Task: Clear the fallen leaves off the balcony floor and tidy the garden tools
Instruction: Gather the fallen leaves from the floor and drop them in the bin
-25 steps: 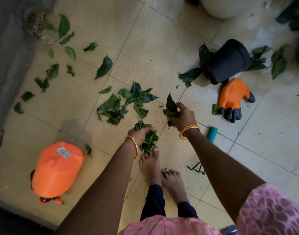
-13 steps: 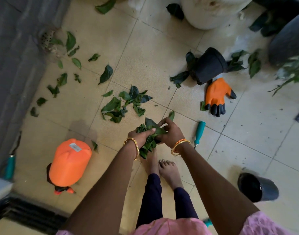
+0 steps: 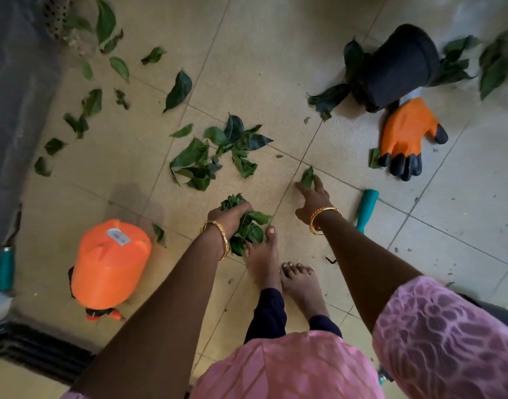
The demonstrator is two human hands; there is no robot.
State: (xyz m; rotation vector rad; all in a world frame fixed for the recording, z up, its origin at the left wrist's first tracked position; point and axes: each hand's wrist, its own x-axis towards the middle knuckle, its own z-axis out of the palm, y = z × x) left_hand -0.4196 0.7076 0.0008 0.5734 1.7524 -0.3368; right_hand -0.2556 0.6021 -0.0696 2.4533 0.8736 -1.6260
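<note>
My left hand (image 3: 231, 217) grips a thick bunch of green leaves (image 3: 251, 230) just above my left foot. My right hand (image 3: 313, 198) reaches down to the tiled floor, its finger and thumb spread on either side of a single leaf (image 3: 307, 177) and touching it. A loose pile of leaves (image 3: 215, 154) lies ahead of both hands. More leaves (image 3: 82, 116) are scattered to the left. A teal-handled tool (image 3: 366, 205) lies right of my right wrist, and an orange garden glove (image 3: 405, 136) lies beyond it.
A tipped black pot (image 3: 399, 67) with leaves around it lies at the upper right. An orange sprayer tank (image 3: 111, 266) lies on its side at the lower left. Another teal-handled tool (image 3: 6, 266) sits by the grey wall. A floor drain (image 3: 55, 15) is at the top left.
My right hand brought its leaves to the left hand's bunch, let them go, then moved out right to a single leaf on the floor. The left hand keeps the bunch.
</note>
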